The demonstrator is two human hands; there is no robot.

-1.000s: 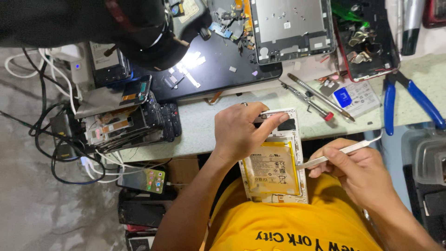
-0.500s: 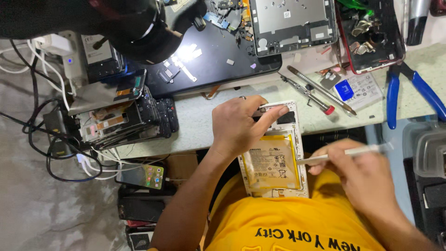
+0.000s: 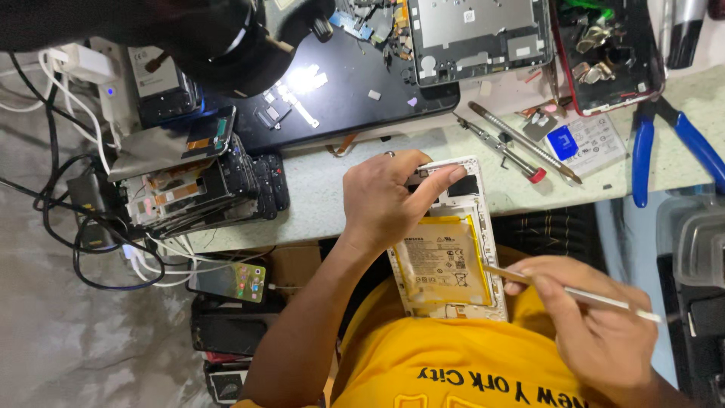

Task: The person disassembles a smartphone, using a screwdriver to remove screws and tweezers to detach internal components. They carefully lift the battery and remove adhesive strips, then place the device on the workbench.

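Head view: opened white phone (image 3: 451, 249), back cover off, flat yellowish battery (image 3: 442, 261) filling its frame, held over the lap at the counter's (image 3: 325, 189) near edge. Left hand (image 3: 389, 200) clamped over the far end, fingers (image 3: 445, 177) curled round the rim. Right hand (image 3: 593, 321) pinching a thin pale pry tool (image 3: 574, 292), tip at the battery's right edge. Farther right: metal screwdrivers (image 3: 513, 143), blue-handled pliers (image 3: 668, 143).

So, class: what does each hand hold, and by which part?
Left hand grips the opened white phone by its top end; right hand pinches a thin pry tool mid-shaft.
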